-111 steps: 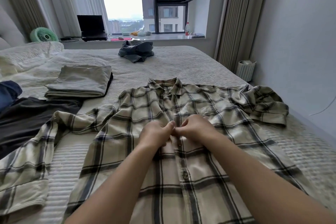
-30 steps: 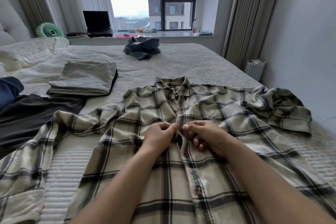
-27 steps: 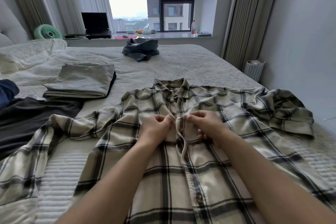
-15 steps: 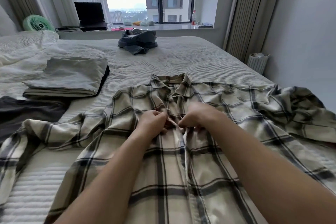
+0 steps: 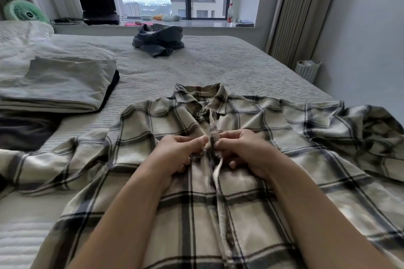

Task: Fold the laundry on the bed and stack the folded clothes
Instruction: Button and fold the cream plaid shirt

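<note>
The plaid shirt (image 5: pixel 251 159) lies spread across the bed (image 5: pixel 218 67), centre frame. The left hand (image 5: pixel 179 155) and right hand (image 5: pixel 242 150) both pinch its front placket below the collar (buttoning, likely). Soft, limp cloth; best gripped at seams and shoulders.

Cream-and-black plaid shirt (image 5: pixel 251 129) lies face-up, sleeves spread, beside a folded grey stack (image 5: pixel 63 85) on the bed (image 5: pixel 218 65)

Two bare forearms reach into view from the near edge, with no sleeves, watch or bracelet showing on either. The left hand (image 5: pixel 178 152) and right hand (image 5: pixel 242 150) wear no gloves or rings; the fingernails look short and unpainted.
</note>
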